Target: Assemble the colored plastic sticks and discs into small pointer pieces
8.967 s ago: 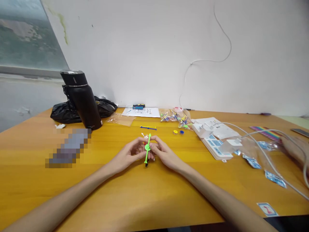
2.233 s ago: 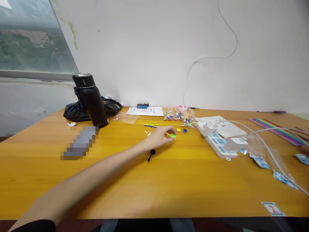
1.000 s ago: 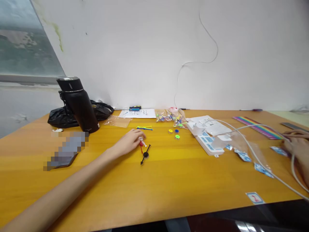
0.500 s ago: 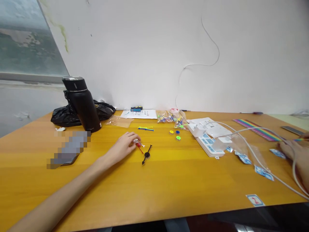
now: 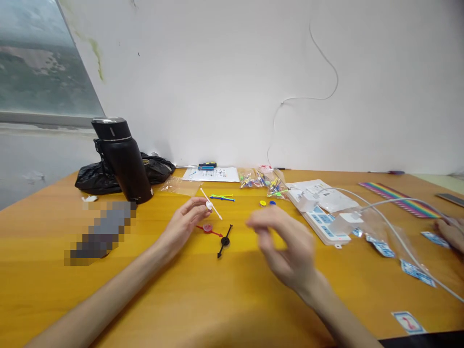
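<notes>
My left hand (image 5: 184, 220) pinches a white plastic arrow spinner (image 5: 209, 205) by its round hub, held above the table. Just under it lies a red arrow spinner (image 5: 208, 228), partly behind the fingers. A black arrow spinner (image 5: 225, 240) rests to the right of that. My right hand (image 5: 284, 244) hovers over the table right of the black spinner, its fingers bent and smeared by motion, so a hold cannot be made out. Behind it are a yellow disc (image 5: 263, 204) and a blue disc (image 5: 272, 203). Farther back lie loose yellow and blue arrows (image 5: 222, 197).
A black bottle (image 5: 125, 164) and a phone-like blurred object (image 5: 103, 229) are at left. Bags of coloured parts (image 5: 259, 179) lie near the wall. A power strip (image 5: 322, 224) with white cables stands right. Another person's hand (image 5: 451, 232) is at the far right edge.
My left hand has lifted the white spinner off the table, and the red spinner shows more fully. My right hand has come into view from below. The green disc is now out of sight.
</notes>
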Demonstrator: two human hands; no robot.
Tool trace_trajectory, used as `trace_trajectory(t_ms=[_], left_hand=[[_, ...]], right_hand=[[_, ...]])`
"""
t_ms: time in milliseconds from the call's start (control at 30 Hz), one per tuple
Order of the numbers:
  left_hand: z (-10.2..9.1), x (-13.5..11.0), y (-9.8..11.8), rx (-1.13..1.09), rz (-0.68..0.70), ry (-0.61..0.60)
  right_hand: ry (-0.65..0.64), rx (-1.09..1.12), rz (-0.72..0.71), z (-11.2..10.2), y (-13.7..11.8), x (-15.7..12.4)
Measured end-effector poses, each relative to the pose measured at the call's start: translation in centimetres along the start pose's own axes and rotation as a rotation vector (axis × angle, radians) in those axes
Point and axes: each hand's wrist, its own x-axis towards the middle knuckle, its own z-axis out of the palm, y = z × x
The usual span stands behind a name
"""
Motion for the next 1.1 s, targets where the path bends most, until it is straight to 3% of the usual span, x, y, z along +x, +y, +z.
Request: trace_trajectory(t_ms=[133,267,433,600,933,1100], left_hand=[[0.5,-0.6,-0.3,-0.139,-0.108,-0.08],[0.7,-0.9,-0.6,-0.067,-0.1,-0.109],[0.6,-0.9,-1.0,0.084,-0.034,-0.114],[1.0,-1.2,-0.4,0.112,-0.026,-0.157],[2.2,-2.2,-0.5,-0.171,-0.154,-0.106],[2.4,-2.5,-1.1,-0.202,-0.197,-0.109]], right_hand=[[-0.187,0.049,-0.064,4.8,0.3,3.5],[-0.244,0.092,-0.008,6.8,1.8,2.9],[-0.236,0.178,0.061,6.8,2.3,1.5],[-0.169,0.12,0.063,7.0,2.7,1.6],[-0.182,0.1,0.056,7.0,1.9,1.3],[-0.164,-0.004,0.01,7.1,1.5,1.3]])
